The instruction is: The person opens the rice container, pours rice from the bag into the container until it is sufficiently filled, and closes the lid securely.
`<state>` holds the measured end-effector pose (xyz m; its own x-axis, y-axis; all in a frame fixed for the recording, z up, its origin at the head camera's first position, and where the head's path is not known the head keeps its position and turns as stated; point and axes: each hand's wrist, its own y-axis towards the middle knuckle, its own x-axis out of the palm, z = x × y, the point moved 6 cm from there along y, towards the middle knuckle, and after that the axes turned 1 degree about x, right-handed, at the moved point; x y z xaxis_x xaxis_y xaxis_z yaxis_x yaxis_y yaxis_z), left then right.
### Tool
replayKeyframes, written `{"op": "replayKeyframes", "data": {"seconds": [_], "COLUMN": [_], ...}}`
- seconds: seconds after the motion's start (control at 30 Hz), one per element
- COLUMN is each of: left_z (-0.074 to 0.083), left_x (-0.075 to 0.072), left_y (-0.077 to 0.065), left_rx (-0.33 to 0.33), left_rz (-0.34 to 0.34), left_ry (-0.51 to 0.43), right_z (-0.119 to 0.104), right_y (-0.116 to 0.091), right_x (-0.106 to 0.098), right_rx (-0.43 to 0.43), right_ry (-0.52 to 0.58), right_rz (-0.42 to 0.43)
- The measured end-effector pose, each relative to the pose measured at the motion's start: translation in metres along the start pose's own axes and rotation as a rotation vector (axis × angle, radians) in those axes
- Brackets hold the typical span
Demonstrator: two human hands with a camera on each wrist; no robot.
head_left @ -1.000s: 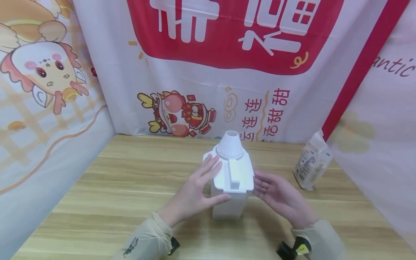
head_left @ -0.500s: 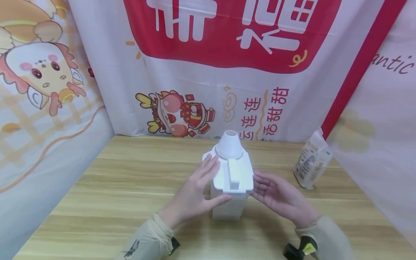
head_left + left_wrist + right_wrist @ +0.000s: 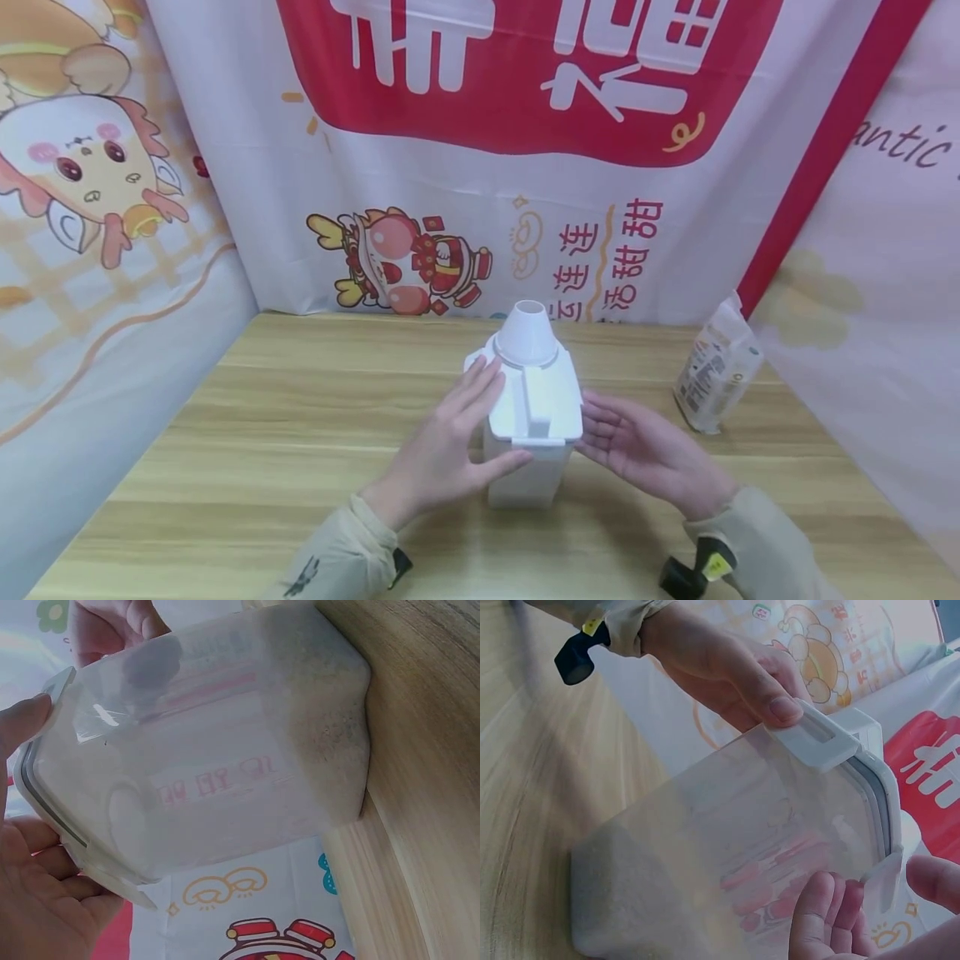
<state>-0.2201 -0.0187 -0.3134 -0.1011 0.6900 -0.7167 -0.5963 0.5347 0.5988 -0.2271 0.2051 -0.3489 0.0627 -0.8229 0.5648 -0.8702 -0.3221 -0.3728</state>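
Observation:
A translucent storage container (image 3: 525, 477) stands upright on the wooden table, pale grains (image 3: 322, 735) lying in its bottom part. Its white lid (image 3: 551, 398) carries a cone-shaped white cup (image 3: 528, 337). My left hand (image 3: 446, 446) grips the lid's near left corner: the thumb lies on the front clip (image 3: 817, 742), the fingers along the left edge. At the right side, my right hand (image 3: 645, 450) has loosely bent fingers by the lid's side clip (image 3: 885, 885), which slants out from the wall. Its thumb stands apart in the right wrist view.
A printed white bag (image 3: 716, 367) stands at the table's back right. Printed cloths hang behind and on both sides of the wooden table (image 3: 300, 400). A small black device (image 3: 686, 575) is strapped to the right wrist.
My right wrist and sleeve have shifted slightly right, while the fingers stay at the container's side. The left hand keeps its hold. The head view has turned slightly.

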Motion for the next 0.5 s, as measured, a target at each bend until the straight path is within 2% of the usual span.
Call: {"op": "replayKeyframes", "data": {"seconds": [0.23,0.5], "left_z": [0.0019,0.0018], "left_x": [-0.0002,-0.0013], "left_y": [-0.0013,-0.0001], "left_rx": [0.005,0.01], "left_rz": [0.0,0.0], "left_ry": [0.013,0.026], "right_z": [-0.0039,-0.0065], "right_y": [0.0021,0.0046], "right_x": [0.0022,0.0038], "right_rx": [-0.023,-0.005], "right_ry": [0.009,0.032], "right_rz": [-0.025,-0.028]}}
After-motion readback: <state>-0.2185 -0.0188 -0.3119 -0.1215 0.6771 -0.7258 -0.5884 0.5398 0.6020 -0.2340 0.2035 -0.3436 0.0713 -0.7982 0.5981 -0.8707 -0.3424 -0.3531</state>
